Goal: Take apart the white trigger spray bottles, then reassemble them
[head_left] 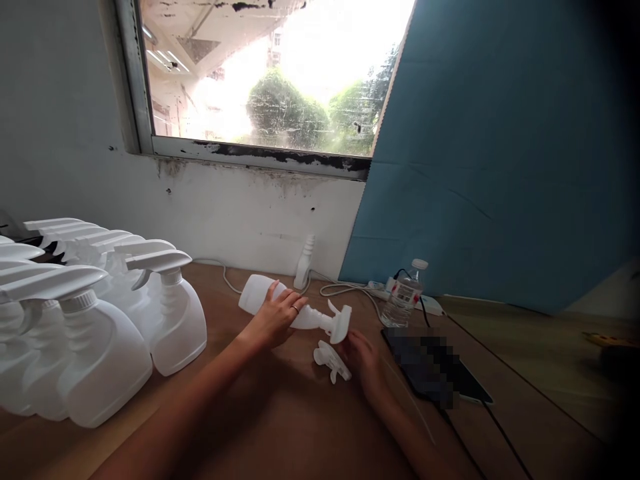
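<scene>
My left hand grips a white spray bottle lying on its side above the wooden table, its trigger head pointing right. My right hand rests on the table just right of a loose white trigger sprayer head, its fingers touching or nearly touching it. The hand appears to hold the head lightly; I cannot tell how firmly.
Several assembled white spray bottles stand in rows at the left. A small white bottle stands by the wall. A clear water bottle, a power strip with cables and a dark phone lie to the right. A blue board leans behind.
</scene>
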The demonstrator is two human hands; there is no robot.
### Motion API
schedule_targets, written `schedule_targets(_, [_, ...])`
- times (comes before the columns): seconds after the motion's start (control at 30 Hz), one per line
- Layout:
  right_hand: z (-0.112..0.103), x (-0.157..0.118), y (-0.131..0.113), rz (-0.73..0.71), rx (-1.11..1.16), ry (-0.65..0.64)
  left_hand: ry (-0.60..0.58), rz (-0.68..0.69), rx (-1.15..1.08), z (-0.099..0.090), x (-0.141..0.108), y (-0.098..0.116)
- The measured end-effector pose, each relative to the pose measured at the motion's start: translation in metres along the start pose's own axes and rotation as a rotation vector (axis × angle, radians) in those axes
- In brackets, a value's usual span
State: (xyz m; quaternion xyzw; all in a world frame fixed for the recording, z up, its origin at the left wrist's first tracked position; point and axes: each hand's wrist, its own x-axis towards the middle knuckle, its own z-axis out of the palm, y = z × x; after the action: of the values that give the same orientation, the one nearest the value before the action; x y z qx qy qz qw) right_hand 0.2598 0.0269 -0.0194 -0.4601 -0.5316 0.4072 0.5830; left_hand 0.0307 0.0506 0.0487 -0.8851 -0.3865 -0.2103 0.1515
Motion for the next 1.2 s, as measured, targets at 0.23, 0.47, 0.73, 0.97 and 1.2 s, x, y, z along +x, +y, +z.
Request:
schedule_targets(0.23, [-0.003, -0.009, -0.041, 0.598, 0.53, -0.473, 0.19, 0.24, 0.218, -0.015, 0.0, 0.012])
schedule_targets(0.47, [-0.007, -0.016, -0.043, 0.749, 0.57, -0.698, 0.252, 0.359, 0.264, -0.019, 0.0, 0.014])
schedule_targets(0.73, [-0.003, -0.015, -0.048, 0.325, 0.043, -0.587, 0.163, 0.395, 0.202, -0.033, -0.001, 0.012])
schedule_targets(0.97, [-0.007, -0.008, -0.033, -0.364, -0.566, -0.024, 0.025, 0.331, 0.103, -0.031, -0.001, 0.016])
schedule_targets(1.2, [-0.008, -0.009, -0.035, 0.286, 0.126, -0.239, 0.026, 0.275, 0.1, -0.038, 0.002, 0.016])
